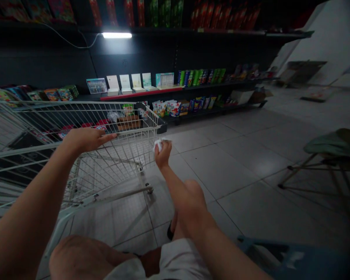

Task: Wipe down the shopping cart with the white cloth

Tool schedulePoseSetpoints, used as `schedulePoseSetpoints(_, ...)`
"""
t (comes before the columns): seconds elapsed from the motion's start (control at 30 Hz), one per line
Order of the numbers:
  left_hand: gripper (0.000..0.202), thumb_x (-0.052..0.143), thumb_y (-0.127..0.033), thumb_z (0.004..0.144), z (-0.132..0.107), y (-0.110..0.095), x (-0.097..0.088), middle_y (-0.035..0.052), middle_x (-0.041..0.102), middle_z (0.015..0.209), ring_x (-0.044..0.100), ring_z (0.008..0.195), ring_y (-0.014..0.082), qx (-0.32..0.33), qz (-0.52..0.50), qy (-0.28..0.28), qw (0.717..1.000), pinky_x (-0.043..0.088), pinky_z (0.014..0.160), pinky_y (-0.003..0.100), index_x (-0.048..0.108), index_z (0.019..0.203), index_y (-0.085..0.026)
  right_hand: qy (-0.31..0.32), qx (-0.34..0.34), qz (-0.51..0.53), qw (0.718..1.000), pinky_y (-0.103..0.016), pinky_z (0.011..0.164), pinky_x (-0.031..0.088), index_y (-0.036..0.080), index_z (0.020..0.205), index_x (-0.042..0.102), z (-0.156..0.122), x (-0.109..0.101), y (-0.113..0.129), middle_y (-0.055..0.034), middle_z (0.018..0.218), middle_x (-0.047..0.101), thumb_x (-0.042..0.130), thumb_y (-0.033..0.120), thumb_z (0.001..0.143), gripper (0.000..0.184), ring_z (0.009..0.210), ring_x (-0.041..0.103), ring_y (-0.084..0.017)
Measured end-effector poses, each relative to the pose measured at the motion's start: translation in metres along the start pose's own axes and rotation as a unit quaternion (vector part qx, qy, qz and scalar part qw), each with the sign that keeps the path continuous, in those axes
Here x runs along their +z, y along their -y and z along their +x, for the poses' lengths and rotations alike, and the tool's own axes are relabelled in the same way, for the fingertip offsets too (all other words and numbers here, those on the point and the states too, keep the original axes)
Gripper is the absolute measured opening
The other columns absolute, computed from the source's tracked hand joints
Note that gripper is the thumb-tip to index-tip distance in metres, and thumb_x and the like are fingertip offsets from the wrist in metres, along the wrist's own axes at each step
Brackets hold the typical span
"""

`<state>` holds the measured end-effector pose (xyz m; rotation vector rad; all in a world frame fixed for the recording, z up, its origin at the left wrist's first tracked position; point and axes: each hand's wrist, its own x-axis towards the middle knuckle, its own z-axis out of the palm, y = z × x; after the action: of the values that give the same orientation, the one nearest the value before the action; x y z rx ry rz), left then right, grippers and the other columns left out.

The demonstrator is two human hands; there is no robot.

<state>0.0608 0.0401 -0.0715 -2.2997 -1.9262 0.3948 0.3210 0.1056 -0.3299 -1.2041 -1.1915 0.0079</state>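
Note:
A wire shopping cart stands in front of me and to the left. My left hand grips its near top rail, with one finger stretched along the rail and the others partly hidden. At the cart's right end, my right hand is closed on a crumpled white wipe, held close to the wire end panel. Whether it is tissue or cloth, I cannot tell. Behind the wires, a brown box and clear plastic wrapping are visible; whether they lie in the cart is unclear.
Dark store shelves run across the back, holding bottles, boxes, cans and snack bags. A lit tube lamp is fixed there. To the right stands a folding stool on the tiled floor. Blue plastic shows at lower right.

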Motion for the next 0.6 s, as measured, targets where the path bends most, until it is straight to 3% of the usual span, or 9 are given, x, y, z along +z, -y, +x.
schedulePoseSetpoints(0.1,0.092,0.012,-0.081,0.085,0.001,-0.001,-0.001,0.0194,0.065,0.129,0.06,0.119,0.0393,-0.004,-0.002,0.004,1.0,0.047,0.098,0.052,0.061,0.132,-0.019,0.037,0.088,-0.008,0.995,-0.046,0.102,0.042,0.02,0.096,0.047,-0.052,0.009,-0.022,-0.012,0.105,0.049,0.05,0.029,0.085,0.015,0.106,0.045,-0.023)
schedulePoseSetpoints(0.2,0.094,0.011,-0.081,0.085,-0.001,-0.001,-0.002,0.0195,0.065,0.129,0.059,0.12,0.039,-0.005,0.0,0.001,1.0,0.046,0.099,0.053,0.061,0.132,-0.018,0.045,0.115,-0.006,0.992,-0.043,0.095,0.046,0.021,0.087,0.045,-0.067,0.006,-0.035,-0.0073,0.093,0.05,0.053,0.027,0.081,0.012,0.097,0.045,-0.021)
schedulePoseSetpoints(0.3,0.096,0.01,-0.083,0.084,-0.004,-0.001,-0.003,0.0187,0.064,0.13,0.059,0.12,0.0374,0.006,-0.007,-0.003,1.0,0.044,0.101,0.054,0.06,0.132,-0.017,0.044,0.123,0.0,0.991,-0.041,0.09,0.047,0.021,0.082,0.045,-0.043,-0.007,-0.041,-0.0047,0.086,0.049,0.055,0.03,0.08,0.014,0.09,0.047,-0.02)
schedulePoseSetpoints(0.47,0.093,0.01,-0.083,0.084,-0.007,0.003,-0.001,0.0153,0.065,0.13,0.06,0.119,0.0363,0.0,-0.002,0.0,1.0,0.045,0.1,0.053,0.06,0.133,-0.022,0.002,0.127,0.008,0.992,-0.038,0.091,0.046,0.019,0.097,0.047,0.024,-0.016,-0.035,-0.0078,0.099,0.051,0.046,0.035,0.089,0.018,0.093,0.049,-0.019)
schedulePoseSetpoints(0.53,0.093,0.01,-0.083,0.084,-0.008,0.005,0.001,0.0152,0.064,0.132,0.059,0.121,0.0364,0.007,-0.002,-0.003,1.0,0.045,0.101,0.054,0.058,0.136,-0.022,0.016,0.122,0.015,0.992,-0.037,0.09,0.046,0.019,0.098,0.048,0.034,-0.01,-0.029,-0.0066,0.096,0.052,0.045,0.032,0.088,0.016,0.091,0.049,-0.019)
schedulePoseSetpoints(0.6,0.095,0.009,-0.083,0.084,-0.009,0.007,0.002,0.0168,0.065,0.131,0.059,0.121,0.0374,0.011,-0.006,-0.005,1.0,0.045,0.1,0.055,0.058,0.136,-0.021,0.025,0.119,0.014,0.992,-0.041,0.094,0.045,0.019,0.096,0.049,0.024,-0.004,-0.022,-0.0077,0.095,0.053,0.045,0.028,0.087,0.014,0.093,0.048,-0.02)
